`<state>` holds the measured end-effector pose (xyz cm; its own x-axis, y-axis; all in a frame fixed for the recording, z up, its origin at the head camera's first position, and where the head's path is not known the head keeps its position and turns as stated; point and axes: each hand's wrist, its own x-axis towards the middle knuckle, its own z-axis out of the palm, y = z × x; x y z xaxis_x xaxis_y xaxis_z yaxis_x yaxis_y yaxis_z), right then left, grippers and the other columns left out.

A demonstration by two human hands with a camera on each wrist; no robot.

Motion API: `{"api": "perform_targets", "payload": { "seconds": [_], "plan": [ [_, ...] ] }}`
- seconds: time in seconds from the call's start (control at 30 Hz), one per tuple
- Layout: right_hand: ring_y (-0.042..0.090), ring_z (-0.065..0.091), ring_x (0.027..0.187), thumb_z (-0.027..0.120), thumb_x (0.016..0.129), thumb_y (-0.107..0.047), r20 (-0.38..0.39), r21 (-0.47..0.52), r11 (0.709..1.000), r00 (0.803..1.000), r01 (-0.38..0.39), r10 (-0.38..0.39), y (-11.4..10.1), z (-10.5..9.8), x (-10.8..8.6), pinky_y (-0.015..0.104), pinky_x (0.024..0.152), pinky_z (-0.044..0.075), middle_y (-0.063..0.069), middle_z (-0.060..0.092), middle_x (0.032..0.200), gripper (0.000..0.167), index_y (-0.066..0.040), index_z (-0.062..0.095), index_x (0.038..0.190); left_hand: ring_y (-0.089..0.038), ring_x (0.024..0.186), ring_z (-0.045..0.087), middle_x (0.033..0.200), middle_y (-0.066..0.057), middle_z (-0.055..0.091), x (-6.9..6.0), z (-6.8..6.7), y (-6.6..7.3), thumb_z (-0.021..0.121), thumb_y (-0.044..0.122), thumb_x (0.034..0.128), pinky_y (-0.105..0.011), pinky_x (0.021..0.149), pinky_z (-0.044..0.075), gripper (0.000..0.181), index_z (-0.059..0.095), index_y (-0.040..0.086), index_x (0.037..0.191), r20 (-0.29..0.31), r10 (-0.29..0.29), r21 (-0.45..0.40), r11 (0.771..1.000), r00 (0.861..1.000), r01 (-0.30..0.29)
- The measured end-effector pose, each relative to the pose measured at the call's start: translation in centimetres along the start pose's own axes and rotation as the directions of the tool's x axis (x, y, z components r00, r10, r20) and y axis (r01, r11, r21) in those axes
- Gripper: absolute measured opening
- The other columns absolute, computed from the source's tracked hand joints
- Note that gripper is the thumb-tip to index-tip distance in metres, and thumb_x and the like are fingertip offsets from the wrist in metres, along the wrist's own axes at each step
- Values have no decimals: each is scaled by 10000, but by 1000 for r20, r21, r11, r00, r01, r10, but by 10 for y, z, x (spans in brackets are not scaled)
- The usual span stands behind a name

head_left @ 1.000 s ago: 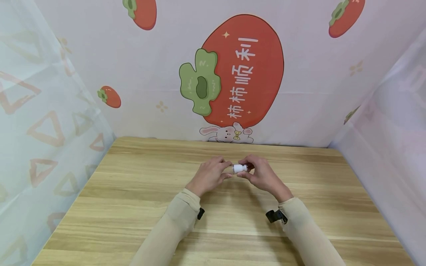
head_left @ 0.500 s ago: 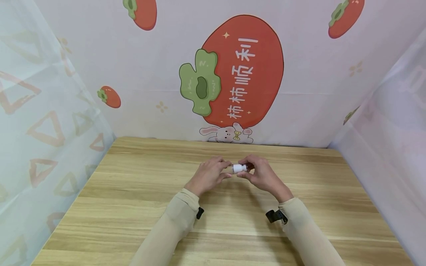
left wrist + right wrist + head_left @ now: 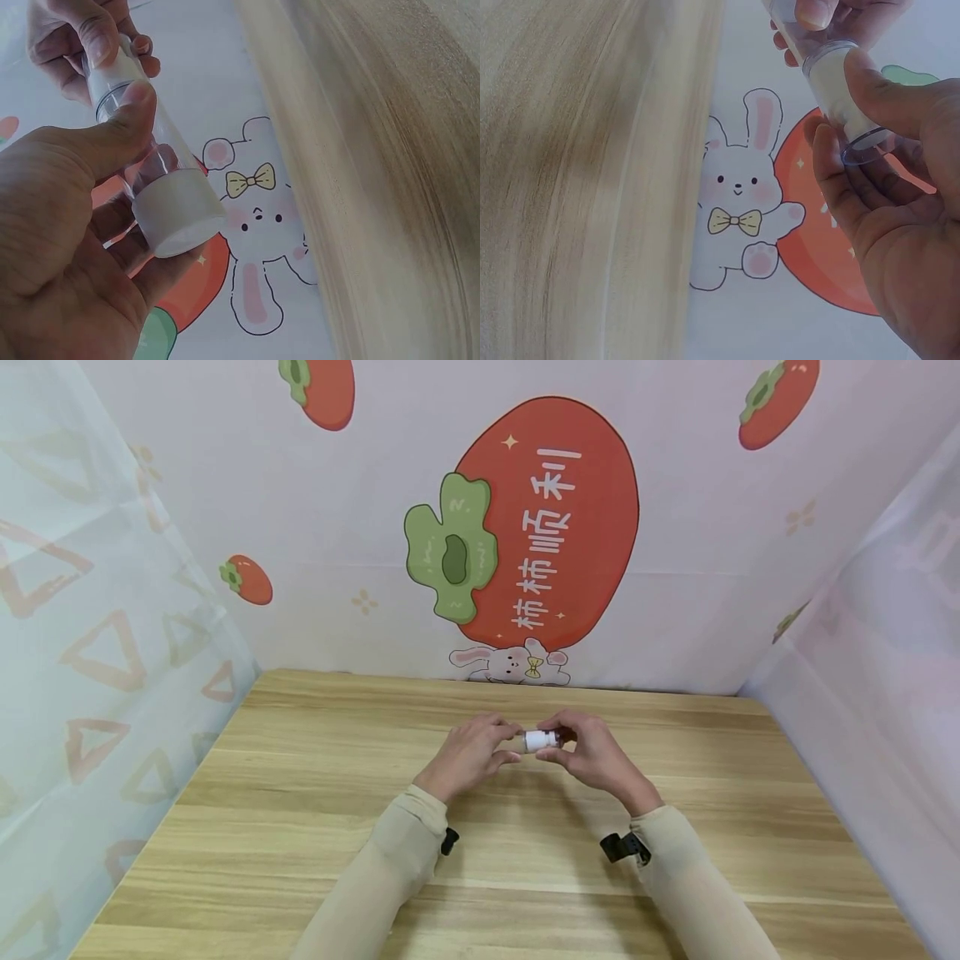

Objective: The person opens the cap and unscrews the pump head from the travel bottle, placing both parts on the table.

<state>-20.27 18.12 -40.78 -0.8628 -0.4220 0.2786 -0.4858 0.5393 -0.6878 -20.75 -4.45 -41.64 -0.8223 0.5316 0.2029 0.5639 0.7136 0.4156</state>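
Well, no clear shift since second ago: white-and-clear bottle (image 3: 539, 741) hung sideways over table (image 3: 300, 777), far middle, left hand (image 3: 469, 756) pinching left end, right hand (image 3: 592, 752) right; handling seemingly unadvanced.

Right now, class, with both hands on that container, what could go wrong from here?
Two possible risks:
1. The container appears raised off the table, so it could drop if the left hand and right hand both loosened.
2. The left hand grips around a smooth-looking clear wall, so its fingers might slip if the container were twisted or pulled.
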Motion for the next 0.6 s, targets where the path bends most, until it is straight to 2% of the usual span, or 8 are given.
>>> {"api": "perform_targets", "payload": {
  "seconds": [0.23,0.47,0.6],
  "plan": [
    [185,639,858,839,829,-79,7,5,1000,1000,-19,19,0,0,0,443,803,592,29,690,1028,305,-44,701,1099,-192,1000,616,1136,-12,667,0,-2,0,762,298,914,-404,822,536,397,702,154,1278,12,-2,9,1000,1000,2],
    [168,637,858,843,826,-95,13,-24,1000,1000,-15,16,0,1,-1,379,803,598,13,685,1031,316,-57,707,1108,-195,997,601,1140,-13,662,-1,-5,1,763,279,915,-419,835,525,398,699,163,1290,51,-16,-14,1000,999,17],
    [165,633,837,850,817,-89,12,-32,999,1000,0,0,0,2,-1,423,783,599,16,686,1019,316,-48,715,1100,-194,1024,595,1139,-4,658,-1,-6,1,750,301,921,-421,862,526,407,696,168,1302,69,-18,-3,1000,997,19]
  ]
}}
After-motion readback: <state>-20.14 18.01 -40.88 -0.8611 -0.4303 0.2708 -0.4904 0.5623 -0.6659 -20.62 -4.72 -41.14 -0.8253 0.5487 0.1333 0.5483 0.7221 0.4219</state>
